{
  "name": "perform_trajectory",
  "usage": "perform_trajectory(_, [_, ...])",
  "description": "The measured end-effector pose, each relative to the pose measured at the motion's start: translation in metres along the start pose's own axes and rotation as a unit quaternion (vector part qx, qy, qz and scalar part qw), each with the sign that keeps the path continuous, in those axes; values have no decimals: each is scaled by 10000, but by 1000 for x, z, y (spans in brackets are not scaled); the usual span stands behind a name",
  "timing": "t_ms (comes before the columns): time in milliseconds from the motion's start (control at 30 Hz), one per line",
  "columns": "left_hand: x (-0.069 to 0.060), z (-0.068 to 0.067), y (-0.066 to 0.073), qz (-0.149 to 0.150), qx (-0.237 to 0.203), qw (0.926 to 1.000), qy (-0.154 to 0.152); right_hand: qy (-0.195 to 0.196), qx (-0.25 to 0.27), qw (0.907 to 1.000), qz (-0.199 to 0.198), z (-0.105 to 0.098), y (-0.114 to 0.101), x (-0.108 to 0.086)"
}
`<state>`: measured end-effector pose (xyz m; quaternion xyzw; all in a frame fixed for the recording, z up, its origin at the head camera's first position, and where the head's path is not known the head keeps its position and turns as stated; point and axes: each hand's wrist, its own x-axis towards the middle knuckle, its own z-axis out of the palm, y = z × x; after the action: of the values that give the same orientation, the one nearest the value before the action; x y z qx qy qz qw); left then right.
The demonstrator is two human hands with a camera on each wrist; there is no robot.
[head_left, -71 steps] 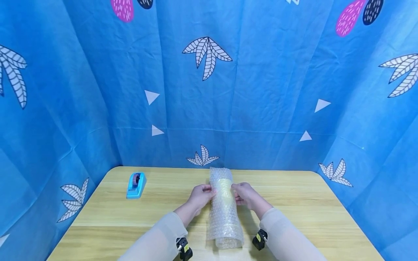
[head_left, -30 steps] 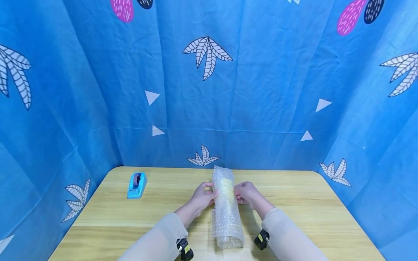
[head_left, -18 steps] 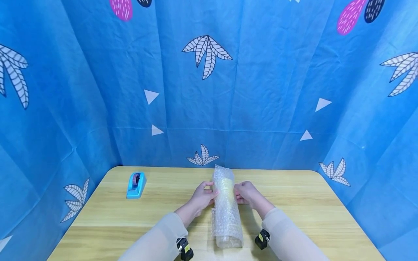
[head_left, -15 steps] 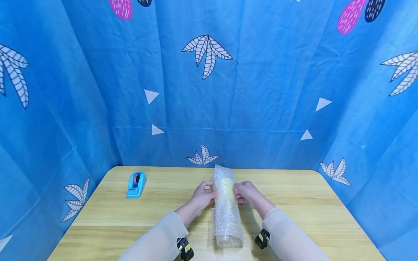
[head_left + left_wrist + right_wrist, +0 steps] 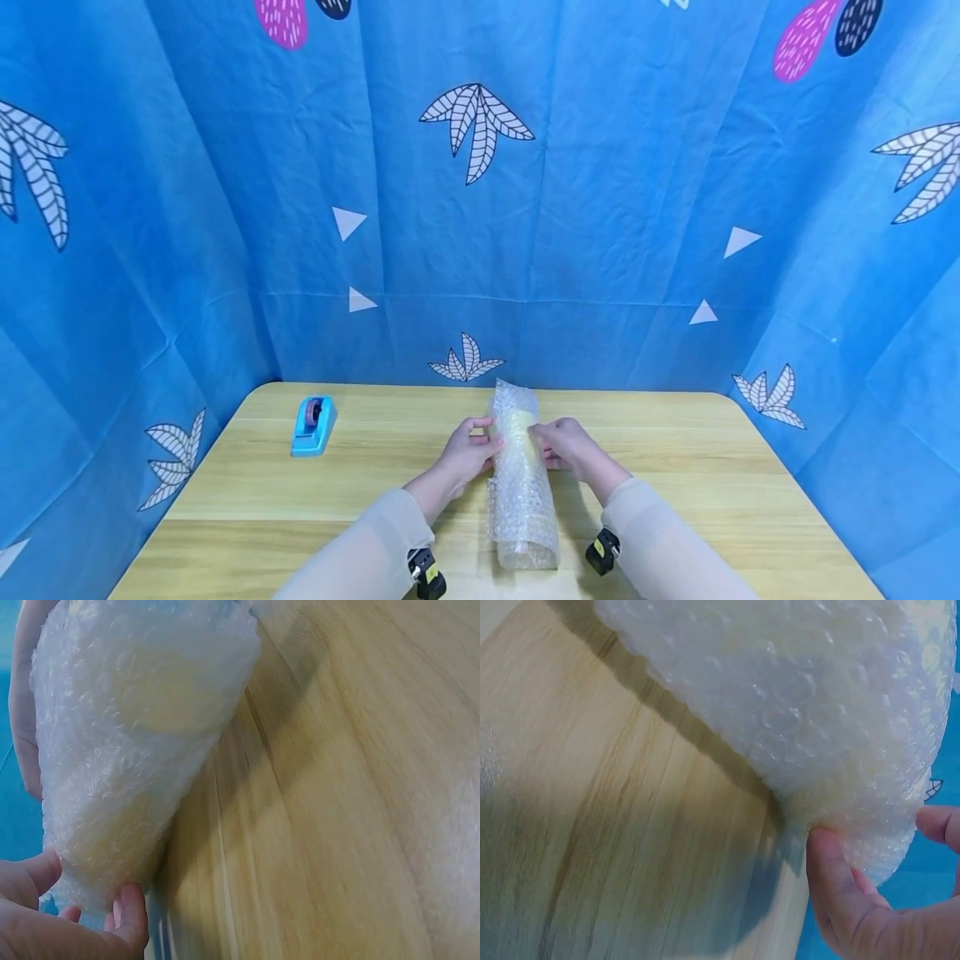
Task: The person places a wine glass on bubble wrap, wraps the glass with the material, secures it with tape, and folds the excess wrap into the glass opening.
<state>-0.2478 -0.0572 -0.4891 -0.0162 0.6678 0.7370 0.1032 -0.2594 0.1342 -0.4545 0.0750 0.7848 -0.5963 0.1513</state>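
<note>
A long bundle of clear bubble wrap, rolled round something pale yellow, lies lengthwise in the middle of the wooden table. What is inside is blurred by the wrap. My left hand holds the bundle's left side; in the left wrist view the thumb and fingertips of the left hand meet the wrap. From the right side, my right hand grips it with the thumb on top. The right wrist view has the right hand with thumb and finger on either side of the wrap.
A blue tape dispenser with a roll of tape stands at the table's back left. Behind and on both sides of the wooden table hangs a blue patterned curtain. A black camera is strapped at each wrist.
Compared with the earliest frame, the bundle has rolled slightly to the right, and a loose wrap edge shows along its lower left. My right thumb has just shifted a little further onto the wrap.
</note>
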Motion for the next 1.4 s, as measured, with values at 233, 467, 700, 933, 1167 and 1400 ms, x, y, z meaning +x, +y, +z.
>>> perform_trajectory(233, [0,1,-2,74,2,10000,43,41,2,10000,5,0,1,0])
perform_trajectory(467, [0,2,-1,124,-23,9999,43,2,-26,10000,15,0,1,0])
perform_trajectory(700, [1,1,0,127,82,9999,63,-31,8,10000,35,1,1,0])
perform_trajectory(933, [1,-1,1,116,249,9996,109,-104,-17,9999,27,2,1,2])
perform_trajectory(1167, [3,-1,0,133,224,9996,76,-154,-14,9999,28,2,1,2])
perform_trajectory(1400, [3,0,-1,210,408,9989,85,-183,-123,9997,109,0,1,3])
